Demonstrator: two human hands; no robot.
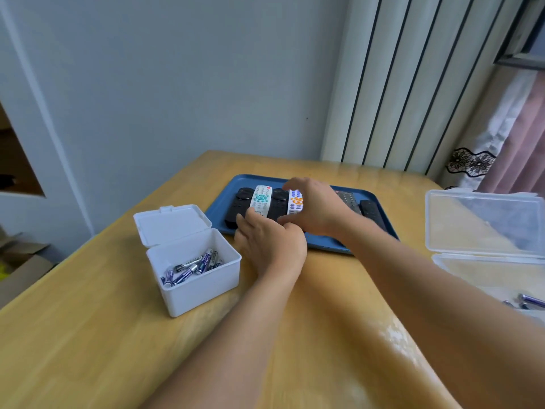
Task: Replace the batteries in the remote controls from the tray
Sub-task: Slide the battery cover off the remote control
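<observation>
So there's a wooden table [88, 335] with a blue tray [224, 202] sitting toward its far edge, and a row of remotes lying side by side in it. From the tray's left end: a black remote [240, 202], a white remote with teal buttons [261, 200], another black one [278, 202], then a white remote with orange and purple buttons [295, 202]. Past the hands, toward the tray's right end, there's a dark remote with lots of small buttons [348, 199] and one more black remote [373, 211].

The right hand [318, 208] is arched over the orange-buttoned remote, fingers curled over its far end and thumb at the near end, so it's gripping it. The left hand [271, 246] is at the tray's near edge with its fingers bent toward the remotes' near ends; I honestly can't tell whether it's holding anything.

Just left of the tray, there's a white box [194, 278] with its lid flipped open and a pile of batteries [194, 265] inside. At the table's right edge sits a clear plastic box [483, 222], also open, with a few more batteries [528, 301] lying by it.
</observation>
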